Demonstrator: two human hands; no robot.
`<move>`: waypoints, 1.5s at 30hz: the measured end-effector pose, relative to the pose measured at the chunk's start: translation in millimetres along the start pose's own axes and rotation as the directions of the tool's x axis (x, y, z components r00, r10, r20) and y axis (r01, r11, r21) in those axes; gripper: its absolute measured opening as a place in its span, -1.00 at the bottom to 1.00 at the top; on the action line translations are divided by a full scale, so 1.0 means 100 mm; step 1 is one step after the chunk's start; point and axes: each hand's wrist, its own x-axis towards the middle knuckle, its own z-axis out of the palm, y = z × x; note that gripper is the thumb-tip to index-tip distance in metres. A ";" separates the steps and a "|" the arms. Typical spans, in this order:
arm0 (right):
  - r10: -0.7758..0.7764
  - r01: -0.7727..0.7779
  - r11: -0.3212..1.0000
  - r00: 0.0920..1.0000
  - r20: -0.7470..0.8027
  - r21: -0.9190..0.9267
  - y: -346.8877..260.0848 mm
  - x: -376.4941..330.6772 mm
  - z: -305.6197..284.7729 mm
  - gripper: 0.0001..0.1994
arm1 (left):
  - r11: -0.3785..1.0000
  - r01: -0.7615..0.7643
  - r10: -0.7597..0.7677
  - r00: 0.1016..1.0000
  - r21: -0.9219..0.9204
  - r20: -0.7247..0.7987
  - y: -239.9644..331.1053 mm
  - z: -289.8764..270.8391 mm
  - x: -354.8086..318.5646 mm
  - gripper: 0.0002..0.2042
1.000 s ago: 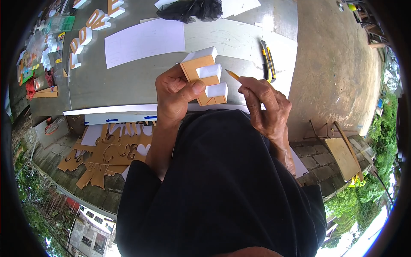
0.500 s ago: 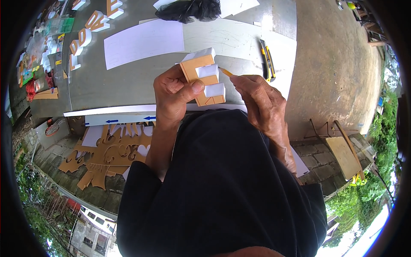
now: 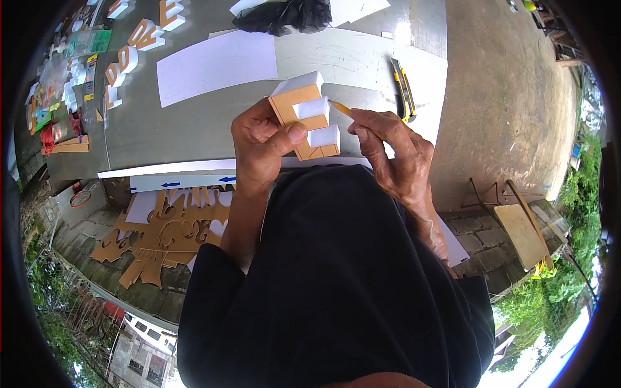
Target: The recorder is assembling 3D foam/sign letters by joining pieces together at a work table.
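Observation:
Between the thumb and fingers of my left hand is a block letter E with a brown face and white sides. It is tilted over the near edge of the table. My right hand pinches a yellow pencil, its dark tip at the white side of the letter's upper part. Whether the tip touches the letter I cannot tell. The fingers of my left hand behind the letter are hidden.
A yellow and black utility knife lies right of my hands on the grey table. Beyond are a white sheet and crumpled black material. Several block letters stand at the left. Brown cut-out scraps lie below the table.
My right hand's fingers have shifted on the pencil and opened out slightly beneath it. The pencil tip has moved slightly up and left. The letter has turned a little in my left hand.

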 end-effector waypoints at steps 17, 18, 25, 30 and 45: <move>0.113 -0.115 0.993 0.988 0.103 0.011 -0.02 0.04 0.01 -0.84 | 0.996 0.087 -0.087 0.996 -0.028 0.008 -0.05 -0.03 0.02 -0.60; 0.141 -0.145 0.989 0.987 0.080 0.037 -0.01 0.03 -0.01 -0.85 | 0.997 0.080 -0.080 0.997 -0.008 0.010 -0.03 -0.02 0.04 -0.61; 0.346 -0.350 0.932 0.937 0.053 0.097 0.17 0.18 -0.09 -0.84 | 0.999 0.018 -0.018 1.000 -0.034 -0.017 -0.05 -0.15 0.11 -0.61; 0.397 -0.398 0.917 0.915 0.068 0.005 0.71 0.19 0.00 -0.82 | 0.999 0.026 -0.028 0.999 -0.044 -0.037 -0.07 -0.22 0.10 -0.60; 0.351 -0.276 0.875 0.928 0.128 -0.397 1.51 -0.15 0.44 -0.79 | 0.997 0.060 -0.065 0.995 -0.056 -0.080 -0.06 -0.25 0.09 -0.61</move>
